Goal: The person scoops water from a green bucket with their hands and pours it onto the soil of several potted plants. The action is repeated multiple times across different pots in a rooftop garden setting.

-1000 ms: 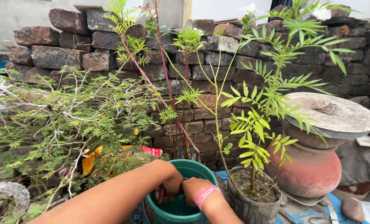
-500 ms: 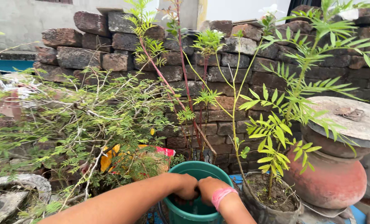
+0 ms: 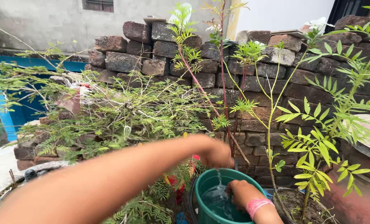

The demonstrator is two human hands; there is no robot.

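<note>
Both hands sit at a green bucket (image 3: 207, 199) of water. The left hand (image 3: 218, 154) hovers over its rim, blurred, so I cannot tell its fingers' state. The right hand (image 3: 239, 191) dips inside, fingers curled together.

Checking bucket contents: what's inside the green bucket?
The green bucket holds clear water, and the right hand dips into it. The left hand is above the rim. The bucket's bottom is hidden.
</note>
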